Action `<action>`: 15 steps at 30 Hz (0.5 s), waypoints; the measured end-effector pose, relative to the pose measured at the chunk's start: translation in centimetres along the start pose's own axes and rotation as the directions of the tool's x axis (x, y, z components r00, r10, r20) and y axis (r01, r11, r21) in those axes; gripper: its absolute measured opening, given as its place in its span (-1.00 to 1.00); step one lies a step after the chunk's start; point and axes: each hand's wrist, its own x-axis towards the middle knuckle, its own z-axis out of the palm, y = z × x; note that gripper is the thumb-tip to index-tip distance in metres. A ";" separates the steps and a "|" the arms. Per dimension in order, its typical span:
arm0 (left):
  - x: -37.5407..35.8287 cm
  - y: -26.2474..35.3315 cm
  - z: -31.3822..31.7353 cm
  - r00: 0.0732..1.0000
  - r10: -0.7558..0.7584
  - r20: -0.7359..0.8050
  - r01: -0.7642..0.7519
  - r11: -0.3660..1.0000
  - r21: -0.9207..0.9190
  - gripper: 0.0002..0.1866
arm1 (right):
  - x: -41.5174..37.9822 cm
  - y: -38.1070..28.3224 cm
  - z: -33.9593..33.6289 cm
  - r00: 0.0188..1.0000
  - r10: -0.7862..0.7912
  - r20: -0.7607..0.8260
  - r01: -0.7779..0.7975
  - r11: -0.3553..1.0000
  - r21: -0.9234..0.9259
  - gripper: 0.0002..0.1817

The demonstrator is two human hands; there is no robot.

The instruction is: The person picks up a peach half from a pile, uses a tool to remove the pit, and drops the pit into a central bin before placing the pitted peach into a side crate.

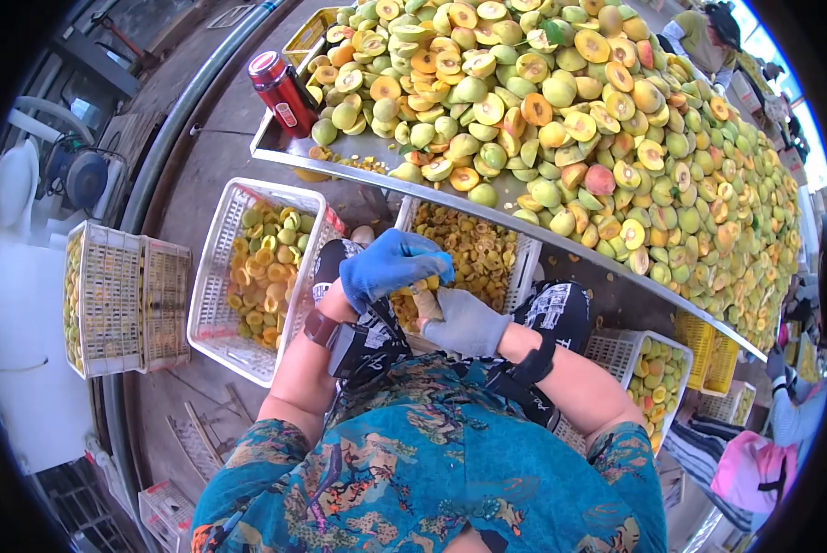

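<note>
My left hand (390, 267), in a blue glove, is closed around a small blue-ended tool (445, 267). My right hand (469, 323) wears a pale grey glove with a yellowish thumb and is closed on a yellow fruit piece (422, 285), most of which the gloves hide. The two hands meet above a white crate (524, 276) holding brownish-yellow fruit scraps (469, 241), between my knees. Just ahead, a large heap of halved green and yellow fruit (561, 120) lies on a metal table (367, 177).
To the left stand a white crate of fruit halves (212, 318) and stacked crates (109, 238). A red flask (284, 97) is on the table corner. At right are another white crate (621, 343) and yellow crates (705, 350). People are at the far right.
</note>
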 end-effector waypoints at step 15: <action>2.3 -1.6 4.5 0.804 -0.035 -0.593 -0.427 0.661 -0.618 -0.44 | 1.2 3.8 2.0 0.681 -0.455 -0.574 0.150 0.854 -0.499 -0.63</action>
